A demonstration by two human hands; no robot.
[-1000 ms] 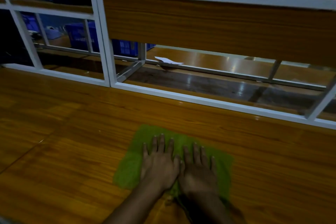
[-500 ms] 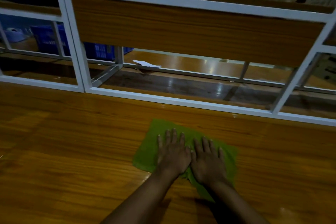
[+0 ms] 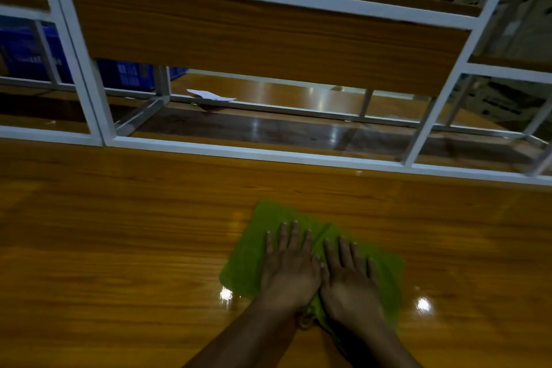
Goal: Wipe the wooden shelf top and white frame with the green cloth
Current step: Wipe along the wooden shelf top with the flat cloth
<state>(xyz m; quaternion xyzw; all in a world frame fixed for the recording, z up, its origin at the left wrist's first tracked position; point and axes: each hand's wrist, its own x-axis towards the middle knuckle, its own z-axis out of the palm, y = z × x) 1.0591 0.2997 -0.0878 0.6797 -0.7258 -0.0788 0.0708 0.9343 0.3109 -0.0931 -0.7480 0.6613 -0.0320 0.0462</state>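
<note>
The scene is dim, with a warm orange cast on the glossy wooden shelf top [image 3: 119,248]. Two small white glare spots sit on it near the bottom edge, and pale streaks of reflection lie on the lower shelf board [image 3: 298,128] behind. The upper background is almost black. The white frame [image 3: 268,155] bows and leans towards the edges from the wide lens, and everything looks slightly soft.

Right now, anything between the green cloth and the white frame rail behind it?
Only bare wooden shelf top; nothing sits between the green cloth and the white frame rail, per the head view.
</note>
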